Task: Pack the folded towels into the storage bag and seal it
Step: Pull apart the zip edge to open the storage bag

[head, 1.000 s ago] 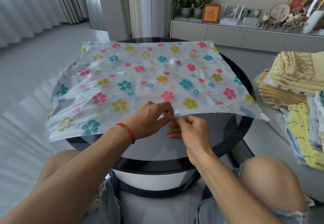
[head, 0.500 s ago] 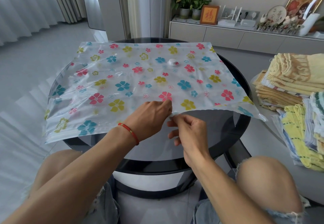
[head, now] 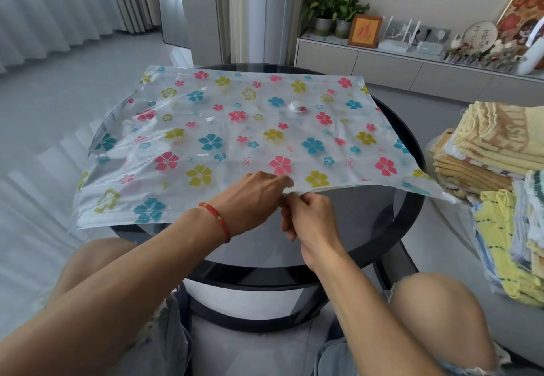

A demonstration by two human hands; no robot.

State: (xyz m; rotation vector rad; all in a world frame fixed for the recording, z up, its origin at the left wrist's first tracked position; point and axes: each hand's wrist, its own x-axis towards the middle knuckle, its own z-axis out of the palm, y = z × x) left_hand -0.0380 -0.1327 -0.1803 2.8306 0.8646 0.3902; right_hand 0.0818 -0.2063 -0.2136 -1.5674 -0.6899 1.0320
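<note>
A clear storage bag printed with red, blue and yellow flowers lies flat across the round black glass surface, its corners hanging past the rim on both sides. A white valve cap sits on top of the bag toward the far side. At the middle of the bag's near edge both hands meet. The left hand, with a red cord bracelet on its wrist, lies knuckles up with its fingertips curled onto the top layer of the edge. The right hand is just beside it, touching it, thumb and forefinger pinching the same edge from below. To the right of this edge the upper layer is raised slightly off the glass. The folded towels are stacked well apart to the right, off the glass, with yellow and blue striped ones heaped in front.
</note>
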